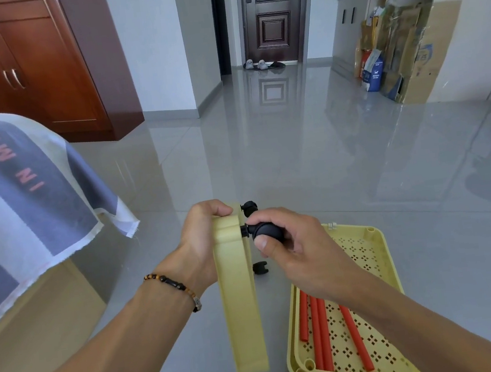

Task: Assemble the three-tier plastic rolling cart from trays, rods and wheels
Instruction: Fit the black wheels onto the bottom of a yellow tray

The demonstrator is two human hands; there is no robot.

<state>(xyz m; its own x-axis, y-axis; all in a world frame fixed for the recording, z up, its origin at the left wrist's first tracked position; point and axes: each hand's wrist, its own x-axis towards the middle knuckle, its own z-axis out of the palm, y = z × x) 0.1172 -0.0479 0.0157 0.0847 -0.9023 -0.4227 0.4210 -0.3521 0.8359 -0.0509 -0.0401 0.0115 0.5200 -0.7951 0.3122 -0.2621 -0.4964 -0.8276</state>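
The left hand (203, 239) grips the top corner of a yellow tray (238, 293) that stands up on its edge over the grey floor (327, 161). The right hand (287, 242) holds a black wheel (261, 231) tight, and the wheel's little peg sits right at the hole in that corner. Another wheel (249, 208) already sticks out at the far corner, and one more (260, 268) pokes out lower down, just beside the tray's edge. More yellow trays (380, 250) lie flat on the floor to the right, with the red rods (320, 330) resting inside. To do this step well, I think the peg should go in straight – not at a slant. The left hand should keep the tray from wobbling while the right hand pushes hard until the wheel sits snug. A crooked push might jam the peg – so line it up first.
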